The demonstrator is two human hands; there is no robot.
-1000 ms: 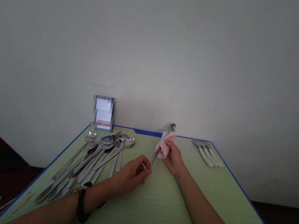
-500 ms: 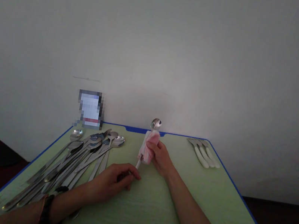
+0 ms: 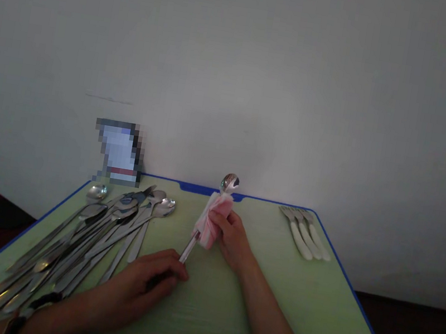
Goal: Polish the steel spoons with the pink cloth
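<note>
Scene: a dim head-camera view looked down on a pale green surface [image 3: 309,316] with a blue edge, set against a plain light wall [image 3: 303,89].
Left hand: the left hand [image 3: 146,279] rested low on the surface near the middle, knuckles up. Its fingers [image 3: 173,269] were closed in a pinch on the near tip of a spoon handle.
Right hand: the right hand [image 3: 232,239] was farther out and just to the right. Its fingers [image 3: 221,218] were curled shut around a pink cloth [image 3: 209,224], which was bunched about the spoon's stem.
Spoon: the steel spoon [image 3: 229,182] slanted up from the left hand toward the far edge. Its round bowl stood clear above the cloth, and a short length of handle showed between cloth and left hand.
Spoon heap: a loose heap of long-handled spoons [image 3: 103,227] lay fanned over the left side of the surface, bowls toward the far edge, just left of the left hand.
Forks: a few white-handled forks [image 3: 305,234] lay side by side at the far right corner, well apart from both hands.
Blurred item: a small pixelated upright object [image 3: 119,153] stood at the far left edge by the wall; what it was could not be told.
Wrist: a dark band [image 3: 32,303] circled the left wrist.
</note>
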